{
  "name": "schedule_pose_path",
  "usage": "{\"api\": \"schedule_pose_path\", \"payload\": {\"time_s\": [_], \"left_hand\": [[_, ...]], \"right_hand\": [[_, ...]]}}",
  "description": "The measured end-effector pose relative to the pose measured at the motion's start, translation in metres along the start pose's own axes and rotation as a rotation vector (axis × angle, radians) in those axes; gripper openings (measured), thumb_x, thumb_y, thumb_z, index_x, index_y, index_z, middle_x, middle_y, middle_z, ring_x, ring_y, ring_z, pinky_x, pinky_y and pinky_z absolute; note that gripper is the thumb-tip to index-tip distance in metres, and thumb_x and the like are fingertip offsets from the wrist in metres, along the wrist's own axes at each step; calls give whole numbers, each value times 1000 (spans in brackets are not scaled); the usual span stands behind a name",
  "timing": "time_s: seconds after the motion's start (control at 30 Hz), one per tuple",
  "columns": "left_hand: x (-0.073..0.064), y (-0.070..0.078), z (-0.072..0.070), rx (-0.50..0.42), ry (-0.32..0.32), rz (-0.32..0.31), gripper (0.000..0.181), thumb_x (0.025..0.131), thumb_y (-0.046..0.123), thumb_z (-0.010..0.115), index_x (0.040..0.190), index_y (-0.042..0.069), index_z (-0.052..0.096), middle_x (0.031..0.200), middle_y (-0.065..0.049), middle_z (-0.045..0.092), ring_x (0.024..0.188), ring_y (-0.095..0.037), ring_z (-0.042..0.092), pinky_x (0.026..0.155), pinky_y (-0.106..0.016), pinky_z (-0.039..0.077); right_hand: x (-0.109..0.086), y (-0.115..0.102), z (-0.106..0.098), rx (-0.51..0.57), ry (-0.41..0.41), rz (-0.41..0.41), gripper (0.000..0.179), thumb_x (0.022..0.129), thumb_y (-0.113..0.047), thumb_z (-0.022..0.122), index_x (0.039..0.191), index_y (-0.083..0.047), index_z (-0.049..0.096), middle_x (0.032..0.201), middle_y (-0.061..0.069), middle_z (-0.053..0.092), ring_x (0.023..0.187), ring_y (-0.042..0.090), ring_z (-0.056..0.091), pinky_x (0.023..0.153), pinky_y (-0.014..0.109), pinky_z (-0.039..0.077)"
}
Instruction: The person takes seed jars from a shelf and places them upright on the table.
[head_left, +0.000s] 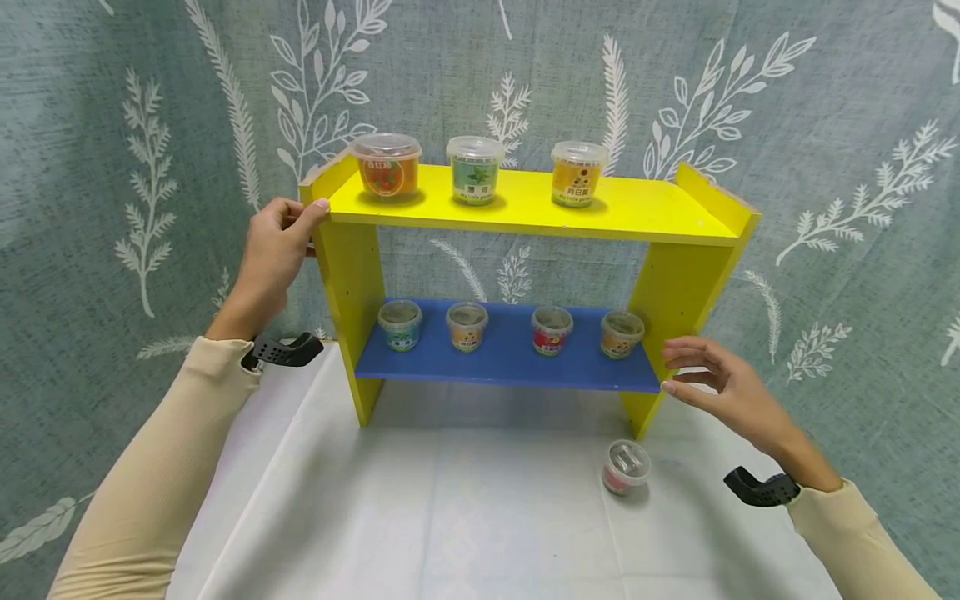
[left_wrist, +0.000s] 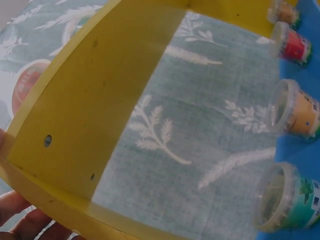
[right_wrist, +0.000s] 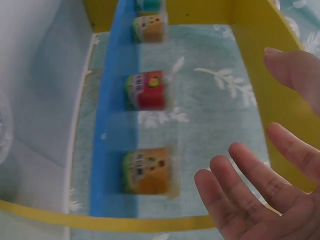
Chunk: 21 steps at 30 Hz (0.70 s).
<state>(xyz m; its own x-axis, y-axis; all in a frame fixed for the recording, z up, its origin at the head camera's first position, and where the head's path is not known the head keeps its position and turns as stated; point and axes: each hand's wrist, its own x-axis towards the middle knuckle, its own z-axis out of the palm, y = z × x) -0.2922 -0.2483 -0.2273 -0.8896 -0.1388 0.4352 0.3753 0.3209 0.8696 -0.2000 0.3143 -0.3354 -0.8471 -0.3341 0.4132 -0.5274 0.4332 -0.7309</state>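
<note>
Beige sleeves (head_left: 150, 483) reach in nearest to me from both lower corners, each ending at a black wrist device (head_left: 288, 350). From my remote seat, I see the left arm stretched forward and up, its left hand (head_left: 276, 246) gripping the upper left corner of a yellow shelf unit (head_left: 660, 204), thumb laid over the front edge and the other fingers on the outer side of the panel. The right forearm slants inward, and the right hand (head_left: 723, 387) holds nothing: its fingers are parted and softly bent, thumb apart, beside the right side panel. I cannot tell whether the fingertips touch it.

On the white tabletop (head_left: 487, 517), a pink-labelled cup (head_left: 626, 467) stands just in front of the unit's right foot, below and to the left of that hand. Farther back, the blue board (head_left: 506, 367) bears four lidded cups in a row, left to right: teal cup (head_left: 401, 325), orange cup (head_left: 467, 327), red cup (head_left: 552, 331) and right-end cup (head_left: 622, 335). Above them, on the yellow top, I see a tomato tub (head_left: 387, 167) near the left hand, then a green tub (head_left: 475, 171) and a yellow tub (head_left: 578, 175). Behind everything hangs a grey-green leaf-patterned curtain (head_left: 825, 275).
</note>
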Motion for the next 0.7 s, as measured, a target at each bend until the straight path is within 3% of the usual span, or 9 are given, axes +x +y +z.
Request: {"api": "schedule_pose_path", "payload": {"time_s": [0.2, 0.7], "left_hand": [[0, 0, 1, -8, 4, 7, 40, 100, 51, 60, 107, 12, 56, 101, -1, 56, 89, -15, 58, 79, -25, 49], [-1, 1, 0, -41, -2, 3, 39, 100, 50, 61, 107, 12, 55, 100, -1, 56, 87, -14, 58, 80, -24, 49]], "right_hand": [[13, -17, -5, 11, 6, -64, 51, 94, 10, 67, 142, -1, 52, 130, 4, 61, 113, 14, 63, 93, 21, 51], [35, -45, -11, -5, 44, -86, 48, 96, 7, 67, 141, -3, 53, 129, 7, 62, 113, 17, 64, 93, 20, 51]]}}
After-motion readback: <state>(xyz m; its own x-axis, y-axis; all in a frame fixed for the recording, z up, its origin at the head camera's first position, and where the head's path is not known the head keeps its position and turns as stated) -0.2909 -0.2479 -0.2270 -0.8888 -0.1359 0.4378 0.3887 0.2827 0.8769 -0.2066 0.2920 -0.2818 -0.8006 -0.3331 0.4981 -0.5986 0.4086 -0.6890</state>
